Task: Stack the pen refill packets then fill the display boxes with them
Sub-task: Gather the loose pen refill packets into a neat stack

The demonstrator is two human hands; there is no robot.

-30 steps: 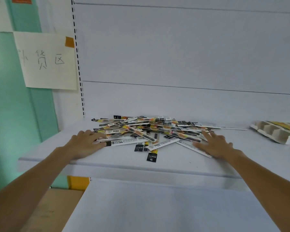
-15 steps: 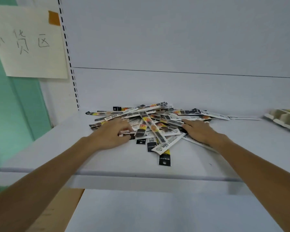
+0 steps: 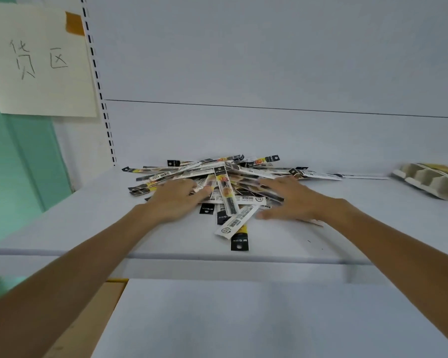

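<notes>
A loose heap of long, thin pen refill packets [image 3: 225, 174], white, black and yellow, lies criss-crossed on a white shelf [image 3: 321, 239]. My left hand [image 3: 177, 198] rests palm down on the heap's left side, fingers spread over the packets. My right hand [image 3: 292, 198] lies flat on the right side, fingers spread, thumb stretched toward the middle. Neither hand grips a packet. A cardboard display box [image 3: 432, 179] with empty compartments lies at the shelf's far right, partly cut off by the frame edge.
The shelf backs onto a white panel with a slotted upright [image 3: 100, 99] at the left. A handwritten paper sign [image 3: 36, 63] is taped to the green wall. A second white shelf [image 3: 243, 319] juts out below, nearer to me.
Both hands have slid inward from the heap's outer edges and pushed the packets into a tighter pile. The camera has moved closer and a little left.
</notes>
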